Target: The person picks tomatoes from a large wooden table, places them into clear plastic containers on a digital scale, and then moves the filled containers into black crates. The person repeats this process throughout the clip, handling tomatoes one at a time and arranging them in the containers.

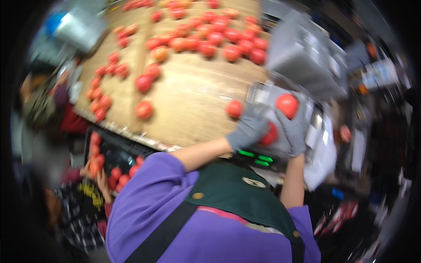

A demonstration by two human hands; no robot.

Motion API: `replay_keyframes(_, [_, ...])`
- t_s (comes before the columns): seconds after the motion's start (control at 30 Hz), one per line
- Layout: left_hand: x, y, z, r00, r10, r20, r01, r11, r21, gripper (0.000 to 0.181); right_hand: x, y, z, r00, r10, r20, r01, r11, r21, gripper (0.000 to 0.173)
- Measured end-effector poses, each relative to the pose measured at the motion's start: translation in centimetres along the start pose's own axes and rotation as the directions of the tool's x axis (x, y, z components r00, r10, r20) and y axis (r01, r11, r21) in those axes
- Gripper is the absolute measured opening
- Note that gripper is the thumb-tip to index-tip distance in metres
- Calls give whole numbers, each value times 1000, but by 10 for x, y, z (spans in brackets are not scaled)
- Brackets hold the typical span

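Note:
In a grey glove, my right hand [293, 131] cups a red tomato [286, 105] over the pan of a digital scale [279, 149] with green lit digits. My left hand [250, 128], gloved in the same grey, reaches across to the scale's left side. Another tomato [270, 134] shows beside the left palm, partly covered by it; blur hides whether the fingers grip it. A third tomato [234, 108] rests on the wooden table [194, 98], just left of that hand's fingers.
Many tomatoes [215, 37] spread over the table's far part, with a line of them [105, 102] at left. A black crate [121, 144] with tomatoes stands lower left, where another person's hands [98, 174] hold some. Grey plastic crates [302, 56] rise behind the scale.

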State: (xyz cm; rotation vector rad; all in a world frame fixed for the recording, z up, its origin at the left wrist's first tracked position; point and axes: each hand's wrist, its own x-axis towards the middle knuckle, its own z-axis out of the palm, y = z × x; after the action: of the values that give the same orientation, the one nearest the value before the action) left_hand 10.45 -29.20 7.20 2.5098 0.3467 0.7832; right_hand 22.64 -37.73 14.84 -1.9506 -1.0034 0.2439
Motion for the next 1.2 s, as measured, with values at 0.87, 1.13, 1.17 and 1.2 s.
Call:
replay_keyframes(0.87, [-33, -148, -145, 717, -248, 651, 652, -90, -753, 55, 6, -79, 120, 930, 4, 367, -129, 939, 318, 73])
replay_keyframes(1.13, [92, -370, -39, 992, 14, -125, 56, 841, 538, 42, -7, -52, 25, 920, 329, 214, -392, 759, 520, 69])
replay_keyframes(1.17, [87, -401, -25, 998, 32, -48, 0, 831, 556, 40, -12, -40, 11, 926, 340, 164, -377, 808, 452, 70])
replay_keyframes(1.2, [109, -384, -26, 948, -246, 204, 126, 875, 468, 60, -20, -33, -5, 922, 378, 78, -379, 846, 374, 71])
